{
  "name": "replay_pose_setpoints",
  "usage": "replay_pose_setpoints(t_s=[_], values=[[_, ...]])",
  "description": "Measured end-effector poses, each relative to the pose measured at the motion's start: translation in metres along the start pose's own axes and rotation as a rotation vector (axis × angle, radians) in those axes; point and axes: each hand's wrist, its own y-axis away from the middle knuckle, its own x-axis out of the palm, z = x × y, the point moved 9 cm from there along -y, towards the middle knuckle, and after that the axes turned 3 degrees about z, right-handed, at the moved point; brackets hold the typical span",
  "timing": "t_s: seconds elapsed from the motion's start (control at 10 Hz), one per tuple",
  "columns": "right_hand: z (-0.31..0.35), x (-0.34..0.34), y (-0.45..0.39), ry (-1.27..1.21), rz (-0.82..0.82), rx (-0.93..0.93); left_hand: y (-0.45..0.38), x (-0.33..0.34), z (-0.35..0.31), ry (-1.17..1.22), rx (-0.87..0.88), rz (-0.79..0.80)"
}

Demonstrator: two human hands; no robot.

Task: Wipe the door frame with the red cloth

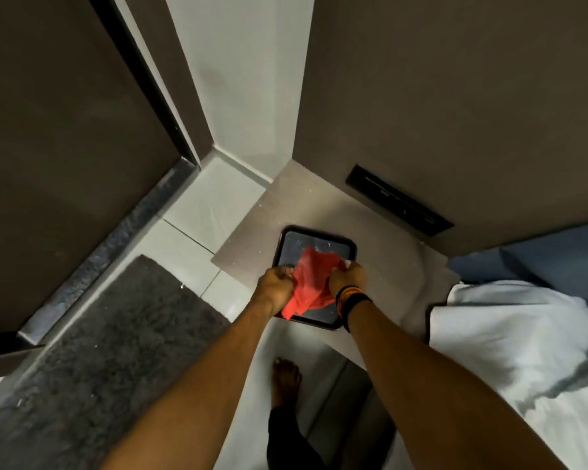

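Observation:
The red cloth [309,283] hangs bunched between both my hands, above a dark square tray [348,247] on a beige bedside surface. My left hand [276,288] grips its left side with closed fingers. My right hand [348,280], with striped bands at the wrist, grips its right side. The dark brown door [58,147] fills the left, and its dark frame edge [143,72] runs diagonally beside a pale strip of wall. Both hands are well away from the frame, to its lower right.
A grey shaggy mat [116,340] lies on the white tiled floor before the door's metal threshold [109,245]. A black switch panel [398,200] sits on the brown wall at right. White bedding [523,344] lies lower right. My bare foot [286,381] stands below.

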Motion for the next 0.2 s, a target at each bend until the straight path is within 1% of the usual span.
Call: replay_pose_setpoints(t_s=[0.1,0.2], values=[[-0.005,0.012,-0.022,0.095,0.038,-0.029,-0.020,0.011,0.019,-0.002,-0.016,0.009],[-0.008,0.018,-0.025,0.235,0.052,-0.090,-0.024,0.006,0.030,-0.150,0.041,-0.100]])
